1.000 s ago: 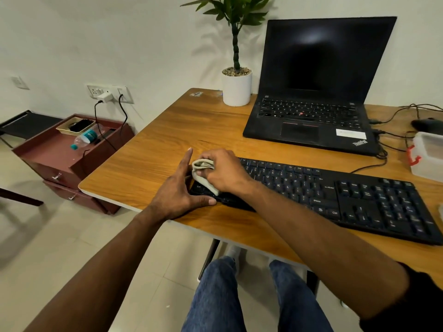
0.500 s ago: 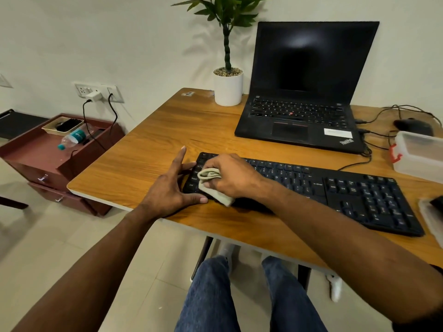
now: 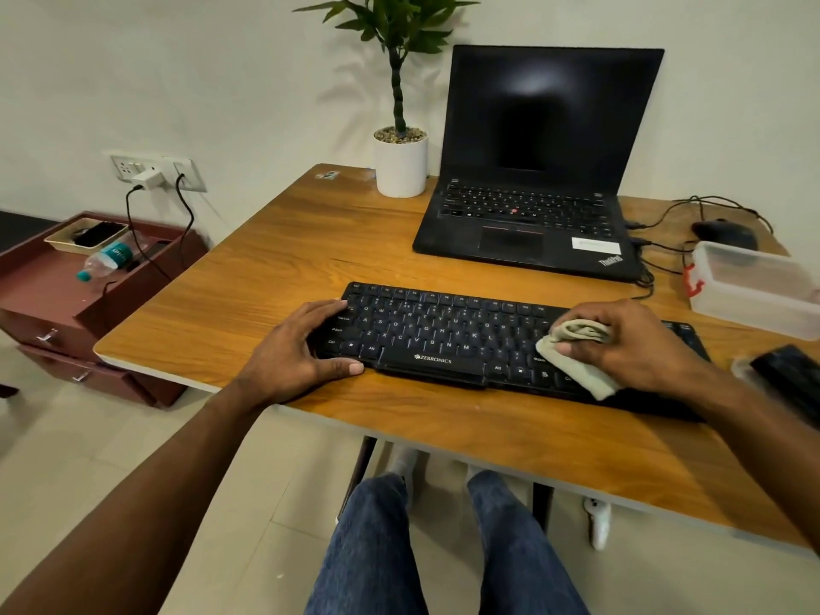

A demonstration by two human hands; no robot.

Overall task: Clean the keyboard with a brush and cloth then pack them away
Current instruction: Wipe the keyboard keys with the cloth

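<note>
So, quick rundown of the desk setup:

Keyboard: black keyboard (image 3: 448, 335) lying flat near the front edge of the wooden counter (image 3: 248, 277), long side running left to right.
Left hand: left hand (image 3: 301, 348) braces the keyboard's left end, fingers along the far corner, thumb along the front edge. Grip is clenched around that end.
Right hand: right hand (image 3: 630, 344) sits over the right part of the keyboard, grip grasping the cloth.
Cloth: pale bunched cloth (image 3: 577, 352) pressed onto the keys, one corner hanging past the keyboard's front edge.
Laptop: black laptop (image 3: 532, 179) open behind the keyboard, screen dark.
Plant: white pot (image 3: 400, 166) with a green plant, just left of the laptop.
Box: clear plastic box (image 3: 754, 290) with a red clip, on the right.
Mouse: black mouse (image 3: 725, 233) behind the box, cables around it.
</note>
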